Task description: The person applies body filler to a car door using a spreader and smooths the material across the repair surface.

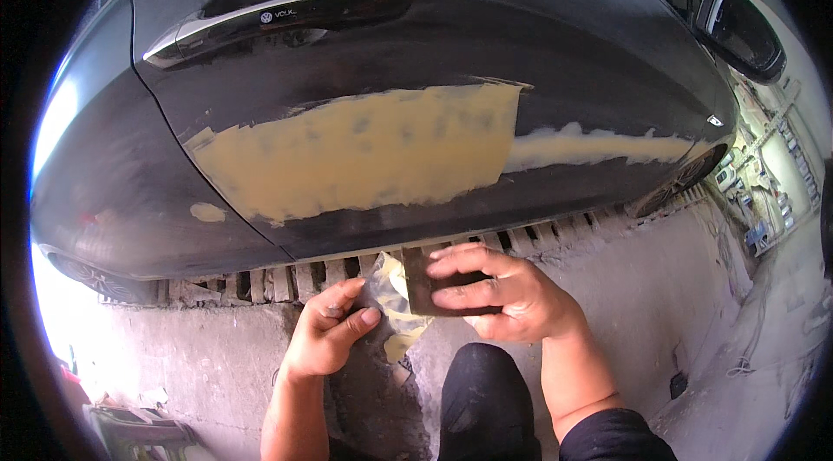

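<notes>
- The tan filler patch (356,153) lies on the dark car door (573,58), ahead of both hands and well apart from them.
- Its long axis runs left to right along the door, tipped slightly up toward the right; a pale strip (599,147) carries on from its right end.
- The right hand (521,294) is the nearer of the two, below the patch's right half; the left hand (325,335) sits lower and farther left.
- The right hand is closed on a flat dark block (417,289), its fingers laid across the face, the block's long edge pointing roughly toward the door.
- The left hand pinches a thin greyish sheet (379,291) between thumb and fingers; yellow paste (404,322) is smeared over it.
- Block and sheet overlap in view between the hands (whether they actually touch, the single view does not settle).
</notes>
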{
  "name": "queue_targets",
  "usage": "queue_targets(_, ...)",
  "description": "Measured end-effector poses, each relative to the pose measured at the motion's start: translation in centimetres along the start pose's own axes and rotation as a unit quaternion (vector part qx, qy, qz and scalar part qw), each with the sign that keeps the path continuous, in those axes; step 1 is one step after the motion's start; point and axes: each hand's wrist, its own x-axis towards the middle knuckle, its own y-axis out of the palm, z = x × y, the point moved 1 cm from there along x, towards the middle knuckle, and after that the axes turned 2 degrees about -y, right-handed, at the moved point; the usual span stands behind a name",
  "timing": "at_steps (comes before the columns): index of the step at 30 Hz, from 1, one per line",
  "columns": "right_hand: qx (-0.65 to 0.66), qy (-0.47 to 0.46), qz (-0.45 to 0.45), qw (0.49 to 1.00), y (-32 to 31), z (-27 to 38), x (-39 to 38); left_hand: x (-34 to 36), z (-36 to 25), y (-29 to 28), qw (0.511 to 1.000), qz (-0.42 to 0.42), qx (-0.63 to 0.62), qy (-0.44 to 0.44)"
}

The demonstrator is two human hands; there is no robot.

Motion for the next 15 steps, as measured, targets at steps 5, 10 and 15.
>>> queue_targets(5,-0.089,0.038,0.014,0.995,-1.2,-1.3,-0.1,0.5,0.4,0.5,1.000,-0.016,-0.004,-0.002)
queue_targets(10,-0.258,0.121,-0.125,0.950,-1.0,-2.4,-2.1,0.6,-0.7,2.2,0.996,-0.068,0.015,0.063)
queue_targets(15,-0.339,0.055,-0.161,0.925,2.3,0.2,-0.3,1.2,-0.1,2.9,0.991,-0.126,-0.010,0.036)
